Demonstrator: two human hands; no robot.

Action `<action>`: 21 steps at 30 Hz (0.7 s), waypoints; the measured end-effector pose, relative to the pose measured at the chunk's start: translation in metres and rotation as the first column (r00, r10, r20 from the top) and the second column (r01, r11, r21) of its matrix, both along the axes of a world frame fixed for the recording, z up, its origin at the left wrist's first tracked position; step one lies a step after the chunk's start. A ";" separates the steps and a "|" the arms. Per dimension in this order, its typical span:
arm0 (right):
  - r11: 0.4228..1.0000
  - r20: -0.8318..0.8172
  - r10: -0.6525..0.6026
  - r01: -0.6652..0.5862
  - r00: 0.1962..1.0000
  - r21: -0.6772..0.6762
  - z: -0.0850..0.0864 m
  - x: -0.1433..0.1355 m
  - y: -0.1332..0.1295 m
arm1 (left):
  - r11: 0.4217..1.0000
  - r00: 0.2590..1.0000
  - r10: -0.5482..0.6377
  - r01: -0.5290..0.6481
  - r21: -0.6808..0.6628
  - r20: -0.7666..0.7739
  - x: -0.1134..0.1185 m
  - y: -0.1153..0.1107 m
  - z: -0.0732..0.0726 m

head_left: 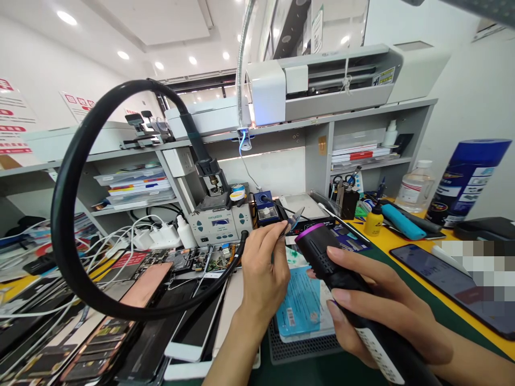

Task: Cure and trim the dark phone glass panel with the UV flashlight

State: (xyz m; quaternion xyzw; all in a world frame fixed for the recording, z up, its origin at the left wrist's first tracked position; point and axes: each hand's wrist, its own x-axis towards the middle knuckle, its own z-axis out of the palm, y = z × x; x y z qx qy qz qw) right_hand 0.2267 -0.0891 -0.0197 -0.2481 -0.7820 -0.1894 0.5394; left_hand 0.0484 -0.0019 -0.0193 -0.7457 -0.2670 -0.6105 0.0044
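Note:
My left hand [265, 262] is raised near the middle, its fingers pinched on a small thin dark piece [295, 217] with a shiny surface. To its right, my right hand [382, 305] is wrapped round a black handheld tool [322, 252] with a purple ring at its head. The tool's head points up and left toward the small piece, and the two are apart. Beneath both hands a blue and white packet [303, 305] lies on a dark perforated mat [295, 348].
Phones and phone parts [104, 343] crowd the left. A grey station [219, 228] with a looped black hose [60, 214] stands behind them. At right are a phone [446, 279], a yellow bottle [373, 221], a clear bottle [414, 187] and a blue can [462, 182].

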 end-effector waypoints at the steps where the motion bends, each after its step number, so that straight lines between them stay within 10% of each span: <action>1: 1.000 0.000 -0.002 0.002 1.000 0.002 0.000 0.000 0.000 | 1.000 1.000 -0.002 0.002 0.002 -0.004 0.000 0.000 0.000; 21: 0.999 0.008 -0.052 0.052 0.999 -0.003 -0.007 0.001 -0.003 | 0.992 0.997 0.072 -0.069 0.106 -0.027 -0.007 0.006 0.002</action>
